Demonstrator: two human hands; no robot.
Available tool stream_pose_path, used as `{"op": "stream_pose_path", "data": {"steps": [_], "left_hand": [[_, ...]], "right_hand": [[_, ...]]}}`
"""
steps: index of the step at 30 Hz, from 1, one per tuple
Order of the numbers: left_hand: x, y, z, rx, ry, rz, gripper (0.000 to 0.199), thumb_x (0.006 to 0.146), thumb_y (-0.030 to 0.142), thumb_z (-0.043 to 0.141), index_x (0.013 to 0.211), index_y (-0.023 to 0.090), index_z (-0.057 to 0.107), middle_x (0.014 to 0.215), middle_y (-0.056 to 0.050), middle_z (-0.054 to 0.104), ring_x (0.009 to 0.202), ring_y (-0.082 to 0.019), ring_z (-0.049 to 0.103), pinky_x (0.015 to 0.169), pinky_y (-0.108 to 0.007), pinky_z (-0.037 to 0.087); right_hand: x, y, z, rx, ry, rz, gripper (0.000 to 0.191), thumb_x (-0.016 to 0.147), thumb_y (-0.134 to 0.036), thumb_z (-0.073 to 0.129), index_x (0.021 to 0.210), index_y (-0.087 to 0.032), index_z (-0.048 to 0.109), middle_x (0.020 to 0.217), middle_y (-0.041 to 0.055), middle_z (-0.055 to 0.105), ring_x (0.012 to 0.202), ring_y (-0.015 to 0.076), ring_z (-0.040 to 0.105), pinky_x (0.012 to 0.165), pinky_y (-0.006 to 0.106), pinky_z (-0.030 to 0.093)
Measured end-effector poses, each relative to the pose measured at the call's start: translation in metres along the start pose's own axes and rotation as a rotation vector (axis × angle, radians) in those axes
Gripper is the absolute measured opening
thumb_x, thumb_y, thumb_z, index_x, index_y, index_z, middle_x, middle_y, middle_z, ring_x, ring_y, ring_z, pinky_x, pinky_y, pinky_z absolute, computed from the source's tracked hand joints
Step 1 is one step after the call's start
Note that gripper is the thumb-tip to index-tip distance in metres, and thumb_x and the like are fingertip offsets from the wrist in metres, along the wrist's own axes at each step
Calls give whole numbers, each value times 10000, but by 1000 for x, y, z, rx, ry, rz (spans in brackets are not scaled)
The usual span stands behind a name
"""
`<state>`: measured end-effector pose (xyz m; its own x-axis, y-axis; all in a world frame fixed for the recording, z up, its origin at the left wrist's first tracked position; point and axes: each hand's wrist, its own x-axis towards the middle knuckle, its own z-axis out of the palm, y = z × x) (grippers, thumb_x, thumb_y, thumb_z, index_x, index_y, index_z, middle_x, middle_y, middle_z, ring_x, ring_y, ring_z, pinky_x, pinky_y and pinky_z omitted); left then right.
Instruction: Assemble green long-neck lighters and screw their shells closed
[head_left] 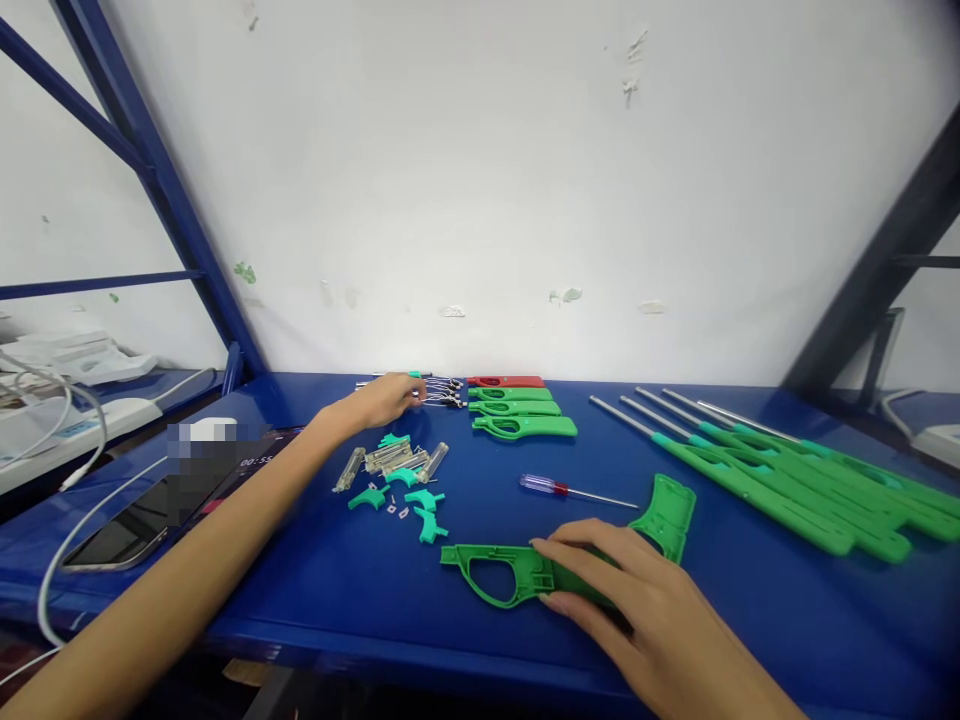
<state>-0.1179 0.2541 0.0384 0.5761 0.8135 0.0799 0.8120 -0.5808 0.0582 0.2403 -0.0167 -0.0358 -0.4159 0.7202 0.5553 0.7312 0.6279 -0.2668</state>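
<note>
Near the front edge of the blue table, my right hand has its fingers closed around a green shell half with a trigger loop. Another green shell piece lies just behind that hand. My left hand reaches to the back of the table, fingers bent together at a row of thin metal rods and black-tipped wires; what it pinches, if anything, is too small to make out. In front of it lie several clear fluid tubes and teal triggers.
A purple-handled screwdriver lies mid-table. Green shells and a red one are at the back. Several green long-nosed lighters lie right. A phone and white cable are left.
</note>
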Motion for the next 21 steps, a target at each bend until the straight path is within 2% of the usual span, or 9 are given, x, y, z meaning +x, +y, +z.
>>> {"op": "stream_pose_path", "data": {"steps": [5,11,14,17,21], "left_hand": [[-3,-7,4,22,20,21,337,1096,398,740,1348,177,698,1326,-106,721,1108,-258,745,949,-466,659],[-6,-4,5,78,48,36,336,1096,398,740,1346,177,699,1324,-105,722,1106,-258,746,948,-466,660],[-8,0,2,103,96,37,331,1097,396,740,1340,175,700,1311,-103,726,1094,-254,748,941,-461,661],[-13,9,-8,123,183,42,321,1098,395,738,1328,174,704,1304,-101,728,1095,-254,747,948,-464,658],[-23,36,-28,156,339,89,307,1094,399,740,1294,167,713,1284,-96,731,1133,-269,736,991,-495,636]], "right_hand": [[3,-2,-3,-3,-6,-19,330,1153,-426,553,1448,-382,692,1307,43,801,1152,254,818,950,413,714],[9,-7,-10,15,7,-51,305,1168,-429,525,1394,-356,716,1270,44,820,1092,226,839,923,365,715],[12,-12,-15,24,81,-63,275,1165,-432,542,1337,-344,736,1218,26,838,1052,213,849,889,330,716],[14,-16,-20,66,203,-37,259,1144,-431,604,1361,-339,711,1200,12,846,1015,189,857,860,263,706],[14,-19,-24,81,347,4,294,1122,-426,652,1400,-329,671,1198,16,852,998,194,861,850,250,705]]}}
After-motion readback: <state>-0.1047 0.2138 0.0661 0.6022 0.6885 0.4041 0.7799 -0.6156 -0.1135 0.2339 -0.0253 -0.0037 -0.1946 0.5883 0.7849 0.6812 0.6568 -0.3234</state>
